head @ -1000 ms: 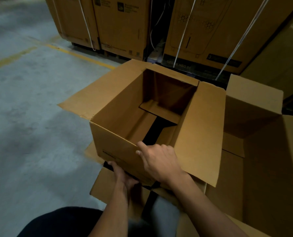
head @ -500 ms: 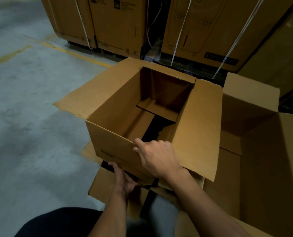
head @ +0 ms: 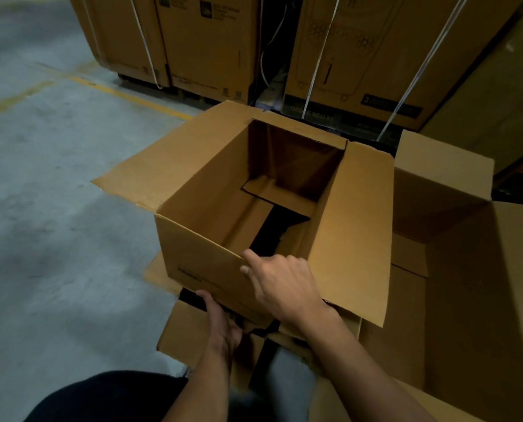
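head view: open cardboard box (head: 199, 257), centre of frame, top flaps spread. right hand (head: 284, 284) curls over the rim of its near wall, gripping it. left hand (head: 220, 321) reaches beneath the near bottom edge; whether it grips cannot be told. strapped cartons (head: 211, 41), upper frame.

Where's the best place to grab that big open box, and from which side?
Probably the near wall of the open box, from the person's side: its top rim is bare, so fingers can hook over it as the right hand does. The left hand holds the bottom edge, because the floor flaps gape.
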`<move>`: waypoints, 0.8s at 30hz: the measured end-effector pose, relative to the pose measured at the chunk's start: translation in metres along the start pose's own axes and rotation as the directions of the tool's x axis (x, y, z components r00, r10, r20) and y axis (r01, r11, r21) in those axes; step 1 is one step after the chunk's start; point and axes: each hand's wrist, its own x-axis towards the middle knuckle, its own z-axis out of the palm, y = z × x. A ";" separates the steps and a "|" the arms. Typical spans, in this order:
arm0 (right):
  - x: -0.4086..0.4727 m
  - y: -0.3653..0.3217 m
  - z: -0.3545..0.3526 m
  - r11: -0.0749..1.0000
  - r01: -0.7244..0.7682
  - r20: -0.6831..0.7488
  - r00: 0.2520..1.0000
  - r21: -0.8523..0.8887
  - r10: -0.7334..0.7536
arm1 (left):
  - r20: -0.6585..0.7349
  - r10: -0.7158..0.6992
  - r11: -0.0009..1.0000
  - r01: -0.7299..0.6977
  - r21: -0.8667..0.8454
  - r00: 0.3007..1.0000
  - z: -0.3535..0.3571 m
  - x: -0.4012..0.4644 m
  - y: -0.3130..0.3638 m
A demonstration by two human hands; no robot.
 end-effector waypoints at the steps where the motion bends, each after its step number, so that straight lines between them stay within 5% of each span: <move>1: 0.001 0.000 -0.001 1.000 0.001 0.012 1.000 0.007 -0.001 | -0.006 0.019 1.000 -0.019 -0.001 1.000 0.000 -0.001 0.000; 17: 0.014 0.007 -0.015 1.000 0.020 0.017 1.000 -0.002 -0.020 | -0.054 0.141 0.990 -0.140 0.022 0.988 0.003 0.007 0.005; 24: 0.023 0.004 -0.015 0.999 0.031 -0.009 0.999 -0.010 -0.031 | -0.063 0.015 1.000 -0.016 -0.018 0.998 -0.005 0.017 0.017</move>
